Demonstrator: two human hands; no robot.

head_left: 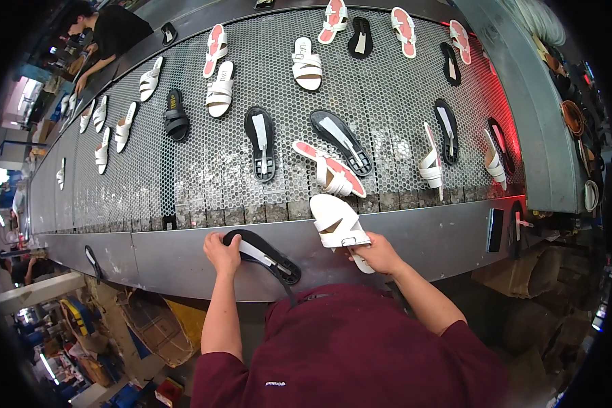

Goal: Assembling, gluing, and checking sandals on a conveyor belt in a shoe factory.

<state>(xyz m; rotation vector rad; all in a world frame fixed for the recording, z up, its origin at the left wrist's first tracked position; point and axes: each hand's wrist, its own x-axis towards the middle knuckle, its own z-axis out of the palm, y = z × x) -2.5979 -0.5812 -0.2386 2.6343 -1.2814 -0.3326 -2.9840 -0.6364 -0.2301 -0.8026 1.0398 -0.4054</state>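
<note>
My left hand (pixel 222 253) is closed on one end of a black shoe sole (pixel 270 258), which slants down to the right over the metal ledge. A pale strip runs along the middle of this sole. In my right hand (pixel 381 254) is a white strappy sandal (pixel 338 216), gripped at its lower end; the straps and a buckle face up. Just beyond it, on the perforated conveyor, lies a white sandal with a pink underside (pixel 343 178), tipped against a black sole (pixel 340 139). Another black sole (pixel 260 143) rests to the left of that pair.
More white sandals (pixel 307 64) and soles are spread over the perforated conveyor (pixel 211 163). A black sandal (pixel 176 119) is among them. Red light glows at the right by a grey metal housing (pixel 557 136). A dark flat object (pixel 496 230) lies on the ledge. Another person (pixel 112 34) works at far left.
</note>
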